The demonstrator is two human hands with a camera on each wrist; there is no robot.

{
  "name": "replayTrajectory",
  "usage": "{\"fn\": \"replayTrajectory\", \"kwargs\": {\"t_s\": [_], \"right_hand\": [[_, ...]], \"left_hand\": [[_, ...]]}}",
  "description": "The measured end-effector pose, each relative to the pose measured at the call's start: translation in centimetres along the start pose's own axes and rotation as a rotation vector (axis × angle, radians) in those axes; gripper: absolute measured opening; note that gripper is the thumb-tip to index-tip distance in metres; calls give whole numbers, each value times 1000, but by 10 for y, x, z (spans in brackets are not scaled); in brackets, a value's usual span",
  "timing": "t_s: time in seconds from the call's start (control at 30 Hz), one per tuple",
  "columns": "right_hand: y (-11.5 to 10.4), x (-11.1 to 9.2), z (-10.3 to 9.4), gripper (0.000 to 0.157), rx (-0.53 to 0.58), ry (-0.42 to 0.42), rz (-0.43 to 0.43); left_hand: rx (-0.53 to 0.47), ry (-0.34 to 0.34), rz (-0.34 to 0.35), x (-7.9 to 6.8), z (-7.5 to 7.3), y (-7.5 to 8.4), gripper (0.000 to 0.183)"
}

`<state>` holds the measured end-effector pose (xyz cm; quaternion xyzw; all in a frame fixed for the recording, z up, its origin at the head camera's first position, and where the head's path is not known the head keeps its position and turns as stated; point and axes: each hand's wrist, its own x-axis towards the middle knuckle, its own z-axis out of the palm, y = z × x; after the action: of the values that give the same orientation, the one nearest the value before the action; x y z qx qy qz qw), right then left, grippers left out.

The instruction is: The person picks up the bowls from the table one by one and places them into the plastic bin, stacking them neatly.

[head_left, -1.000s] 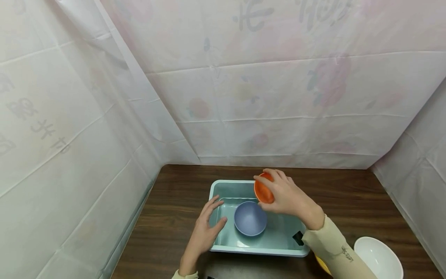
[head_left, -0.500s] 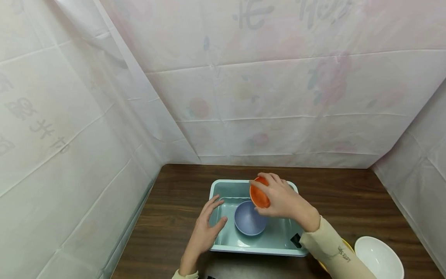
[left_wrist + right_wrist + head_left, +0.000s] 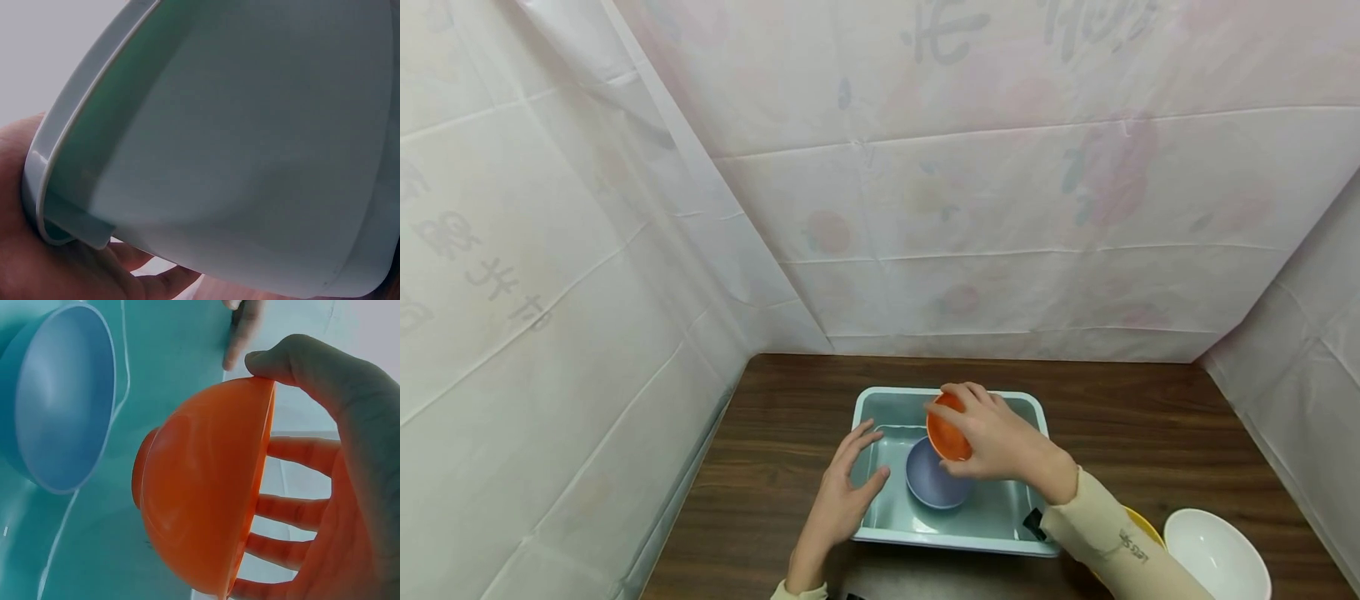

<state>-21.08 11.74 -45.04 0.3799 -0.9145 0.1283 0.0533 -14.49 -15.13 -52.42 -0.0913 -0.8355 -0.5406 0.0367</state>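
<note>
My right hand (image 3: 1000,437) holds an orange bowl (image 3: 949,433) by its rim, thumb on one side and fingers on the other. In the right wrist view the orange bowl (image 3: 200,487) is tipped on its side, its foot towards a periwinkle-blue bowl (image 3: 65,400). That blue bowl (image 3: 934,483) sits in a pale teal basin (image 3: 955,542), partly hidden by the orange one. My left hand (image 3: 842,496) is at the basin's left rim with fingers spread. The left wrist view has this hand (image 3: 56,269) against the rim and the basin's outer wall (image 3: 250,162).
A white bowl (image 3: 1217,554) stands on the brown wooden table (image 3: 790,425) at the lower right. Beside it a yellow rim (image 3: 1142,527) is mostly hidden under my right sleeve. Pale printed sheets (image 3: 925,250) hang behind the table and at both sides.
My right hand has moved left and nearer to me with the orange bowl, which now overlaps the blue bowl. More of the yellow rim shows. My left hand stays in place.
</note>
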Motion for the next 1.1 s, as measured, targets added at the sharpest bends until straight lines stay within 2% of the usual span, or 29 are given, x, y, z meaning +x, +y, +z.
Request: {"fn": "replayTrajectory", "kwargs": {"t_s": [0.4, 0.67, 1.1], "right_hand": [[-7, 3, 17, 73, -10, -106, -30], [-8, 5, 28, 72, -62, -130, -77], [-11, 7, 37, 73, -42, -180, -90]], "left_hand": [[0, -5, -6, 1, 0, 0, 46], [0, -6, -2, 1, 0, 0, 45], [-8, -18, -10, 2, 0, -1, 47]]}}
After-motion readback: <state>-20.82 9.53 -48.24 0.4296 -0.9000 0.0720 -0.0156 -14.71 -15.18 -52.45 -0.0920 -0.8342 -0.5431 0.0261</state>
